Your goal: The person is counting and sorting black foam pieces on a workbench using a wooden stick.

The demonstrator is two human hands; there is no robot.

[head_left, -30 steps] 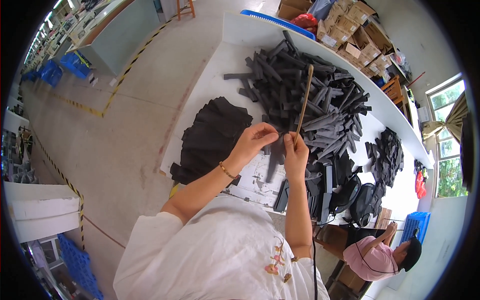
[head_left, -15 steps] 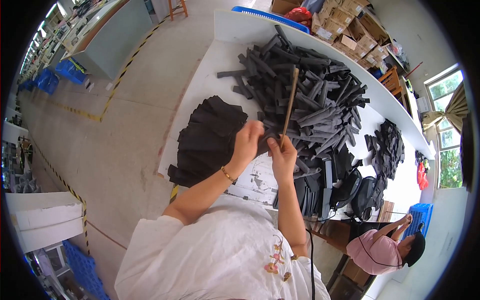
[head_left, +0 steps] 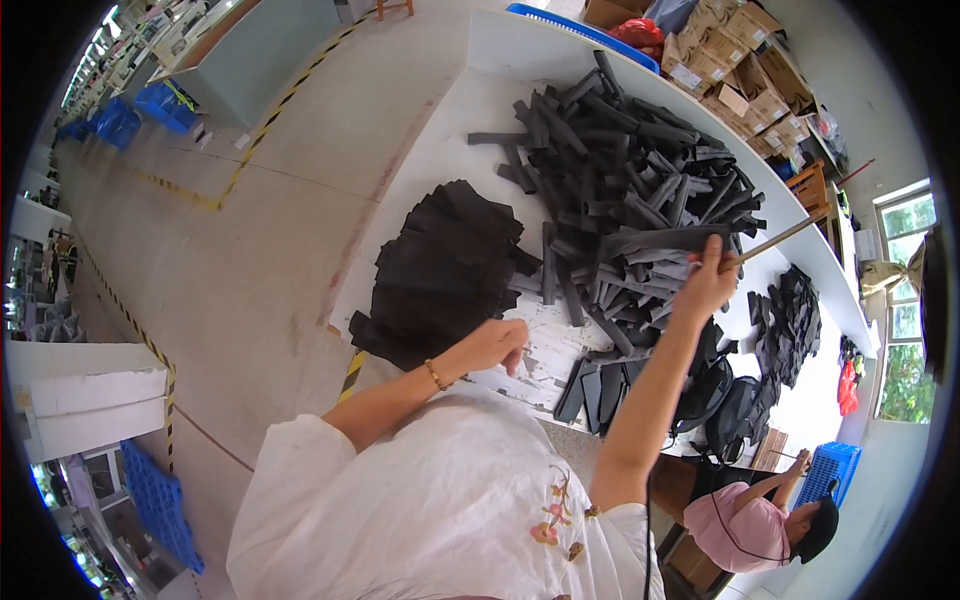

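Note:
My right hand reaches over the right side of a large heap of dark grey fabric tubes. It is closed on a thin wooden-looking rod, which sticks out to the upper right. A dark fabric tube lies against its fingertips; whether they pinch it I cannot tell. Near the table's front edge, my left hand has its fingers curled, with nothing visible in them. Beside it on the left spreads a stack of flat black fabric pieces.
The white table has a raised back edge. Black bags and more dark pieces lie at the right. A co-worker in a pink top works beyond. Cardboard boxes are piled behind; a striped tape line marks the floor.
My hands have moved apart: the right went right with the rod, which now leans rightward, and the left dropped back toward me. The dark fabric between them has left my left hand.

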